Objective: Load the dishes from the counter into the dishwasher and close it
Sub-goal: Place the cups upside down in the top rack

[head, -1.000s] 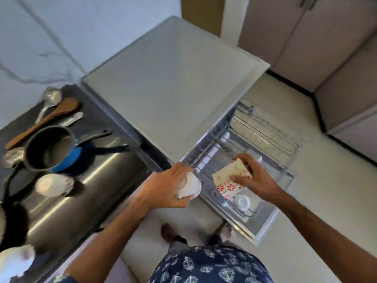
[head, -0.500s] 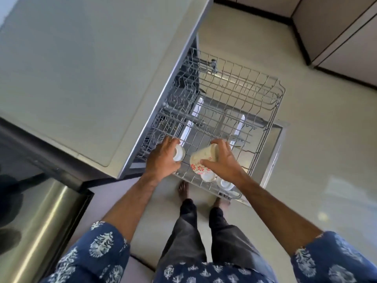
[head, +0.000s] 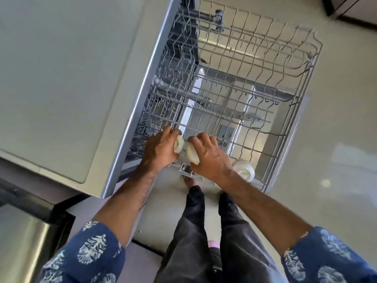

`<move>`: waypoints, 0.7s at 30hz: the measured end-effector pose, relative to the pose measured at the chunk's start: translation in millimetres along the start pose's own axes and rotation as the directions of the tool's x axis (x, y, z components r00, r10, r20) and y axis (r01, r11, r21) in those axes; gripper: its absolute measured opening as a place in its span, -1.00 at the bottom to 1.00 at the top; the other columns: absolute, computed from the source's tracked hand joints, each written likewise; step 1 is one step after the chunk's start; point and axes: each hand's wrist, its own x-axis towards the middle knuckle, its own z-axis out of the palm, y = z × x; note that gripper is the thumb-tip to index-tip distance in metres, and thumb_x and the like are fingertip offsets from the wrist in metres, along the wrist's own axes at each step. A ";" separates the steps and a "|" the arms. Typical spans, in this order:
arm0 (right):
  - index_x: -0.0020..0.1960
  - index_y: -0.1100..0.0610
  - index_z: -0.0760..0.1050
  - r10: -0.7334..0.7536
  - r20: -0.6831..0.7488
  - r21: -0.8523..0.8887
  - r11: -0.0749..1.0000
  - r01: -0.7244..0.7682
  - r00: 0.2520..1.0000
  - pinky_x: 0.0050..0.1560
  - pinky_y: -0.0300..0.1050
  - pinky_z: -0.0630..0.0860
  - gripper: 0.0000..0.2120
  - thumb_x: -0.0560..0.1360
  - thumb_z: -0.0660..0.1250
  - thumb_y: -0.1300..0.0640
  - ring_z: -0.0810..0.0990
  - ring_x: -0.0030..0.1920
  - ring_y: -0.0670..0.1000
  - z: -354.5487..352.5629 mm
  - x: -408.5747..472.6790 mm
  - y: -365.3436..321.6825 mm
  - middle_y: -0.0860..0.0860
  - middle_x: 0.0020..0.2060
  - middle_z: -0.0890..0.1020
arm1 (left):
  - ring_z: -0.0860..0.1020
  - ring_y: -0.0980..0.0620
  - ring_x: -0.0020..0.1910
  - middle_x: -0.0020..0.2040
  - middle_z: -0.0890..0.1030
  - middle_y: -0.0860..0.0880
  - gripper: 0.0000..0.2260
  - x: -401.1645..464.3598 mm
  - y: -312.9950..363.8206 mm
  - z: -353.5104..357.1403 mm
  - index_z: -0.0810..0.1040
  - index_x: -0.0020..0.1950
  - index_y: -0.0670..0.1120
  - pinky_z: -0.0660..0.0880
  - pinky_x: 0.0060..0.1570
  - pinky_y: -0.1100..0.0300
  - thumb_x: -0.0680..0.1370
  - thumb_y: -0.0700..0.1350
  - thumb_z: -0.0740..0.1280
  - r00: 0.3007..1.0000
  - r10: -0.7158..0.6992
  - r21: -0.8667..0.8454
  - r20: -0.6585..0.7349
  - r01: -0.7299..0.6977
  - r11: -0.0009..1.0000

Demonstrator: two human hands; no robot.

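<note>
The dishwasher's wire upper rack (head: pixel 306 82) is pulled out below me. My left hand (head: pixel 161 150) grips a small white cup (head: pixel 179 145) at the rack's near left corner. Right beside it, my right hand (head: pixel 210 158) grips a cream mug (head: pixel 192 153), tipped over the near rack wires; its red pattern is hidden by my fingers. The two cups nearly touch. Another white cup (head: pixel 243 170) sits upside down in the rack, just right of my right wrist.
The pale counter top (head: pixel 61 78) fills the left of the view, its edge against the rack. A steel sink corner (head: pixel 24 242) shows at the bottom left. The open dishwasher door (head: pixel 293 139) lies under the rack, with pale floor (head: pixel 346 139) to the right.
Both hands have moved the two cups from beside the counter down to the rack's near edge. The right hand's mug shifted left until it sits next to the left hand's cup.
</note>
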 end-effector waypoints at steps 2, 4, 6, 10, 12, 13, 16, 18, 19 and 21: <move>0.41 0.00 0.28 0.002 0.007 -0.063 0.998 -0.001 1.000 -0.19 -0.05 0.56 -0.30 0.36 0.50 -0.06 0.36 0.23 0.12 3.1 2.4 -3.5 0.06 0.26 0.35 | 0.56 0.04 -0.13 0.19 0.51 -0.03 -0.39 4.4 0.6 2.4 0.46 0.32 0.00 0.52 -0.29 0.18 0.34 -0.02 0.60 1.000 0.030 0.034 0.008 -0.031 0.999; 0.41 -0.03 0.25 -0.004 0.018 -0.102 0.995 0.006 1.000 -0.19 -0.04 0.53 -0.30 0.38 0.48 -0.10 0.35 0.24 0.13 5.9 4.0 -5.1 0.06 0.26 0.33 | 0.54 0.06 -0.17 0.19 0.49 -0.05 -0.37 9.6 0.2 4.1 0.43 0.35 -0.02 0.44 -0.34 0.23 0.35 0.01 0.60 0.998 0.053 0.064 0.027 -0.055 0.996; 0.41 -0.05 0.24 -0.012 0.017 -0.127 0.992 0.014 1.000 -0.14 -0.02 0.55 -0.31 0.39 0.47 -0.13 0.35 0.24 0.13 7.0 3.5 -4.8 0.06 0.26 0.33 | 0.53 0.07 -0.15 0.21 0.48 -0.05 -0.33 12.7 -1.2 4.5 0.41 0.37 -0.01 0.43 -0.33 0.25 0.35 0.03 0.60 0.996 0.069 0.075 0.049 -0.072 0.995; 0.40 -0.06 0.28 0.021 0.008 -0.124 0.992 -0.020 1.000 0.00 0.01 0.58 -0.26 0.34 0.49 -0.22 0.36 0.23 0.11 7.3 1.2 -3.2 0.05 0.25 0.34 | 0.57 0.04 -0.11 0.22 0.47 -0.05 -0.34 12.4 -0.4 6.1 0.39 0.37 -0.02 0.51 -0.31 0.22 0.35 -0.02 0.61 0.990 0.108 0.073 0.087 -0.115 0.991; 0.38 -0.05 0.31 0.057 0.007 -0.084 0.995 -0.056 0.998 0.02 0.02 0.58 -0.24 0.30 0.52 -0.23 0.35 0.23 0.11 7.8 1.3 -1.8 0.04 0.24 0.33 | 0.57 0.04 -0.07 0.23 0.45 -0.05 -0.32 11.5 0.3 7.2 0.39 0.37 -0.02 0.57 -0.25 0.20 0.34 -0.05 0.62 0.988 0.113 0.050 0.104 -0.119 0.992; 0.38 -0.06 0.32 0.072 0.015 -0.056 0.996 -0.071 0.997 0.02 0.01 0.57 -0.24 0.29 0.54 -0.23 0.34 0.23 0.11 7.7 1.9 -0.5 0.03 0.24 0.33 | 0.56 0.03 -0.04 0.23 0.45 -0.05 -0.30 11.3 -0.2 7.3 0.39 0.37 -0.02 0.56 -0.24 0.21 0.32 -0.06 0.63 0.987 0.114 0.035 0.113 -0.119 0.992; 0.38 -0.08 0.32 0.108 0.057 0.051 0.993 -0.111 0.993 0.03 -0.01 0.50 -0.22 0.26 0.57 -0.20 0.31 0.22 0.10 5.1 4.2 7.9 0.01 0.23 0.31 | 0.56 0.01 -0.01 0.23 0.46 -0.06 -0.29 11.2 -2.6 7.0 0.41 0.36 -0.04 0.49 -0.24 0.24 0.29 -0.08 0.65 0.984 0.116 -0.022 0.134 -0.114 0.993; 0.39 -0.09 0.32 0.111 0.089 0.101 0.988 -0.120 0.990 0.09 0.01 0.46 -0.23 0.28 0.57 -0.18 0.31 0.23 0.10 1.9 6.0 14.8 0.02 0.24 0.31 | 0.57 0.00 -0.01 0.23 0.46 -0.07 -0.31 10.1 -3.1 7.9 0.41 0.37 -0.05 0.47 -0.26 0.25 0.32 -0.10 0.63 0.984 0.114 -0.049 0.135 -0.108 0.993; 0.39 -0.09 0.33 0.111 0.104 0.122 0.985 -0.124 0.988 0.12 0.02 0.44 -0.23 0.28 0.56 -0.18 0.31 0.23 0.11 0.2 7.0 17.7 0.03 0.23 0.31 | 0.56 0.00 -0.03 0.24 0.46 -0.07 -0.32 9.1 -3.0 8.5 0.41 0.39 -0.04 0.46 -0.28 0.26 0.34 -0.10 0.62 0.985 0.111 -0.056 0.132 -0.104 0.993; 0.38 -0.11 0.33 0.118 0.128 0.140 0.981 -0.135 0.985 0.15 0.02 0.42 -0.24 0.28 0.56 -0.19 0.32 0.24 0.10 -2.9 9.1 22.2 0.03 0.23 0.32 | 0.56 0.01 -0.04 0.26 0.45 -0.08 -0.32 7.2 -1.7 9.5 0.40 0.41 -0.05 0.45 -0.30 0.26 0.36 -0.09 0.61 0.986 0.103 -0.075 0.129 -0.094 0.993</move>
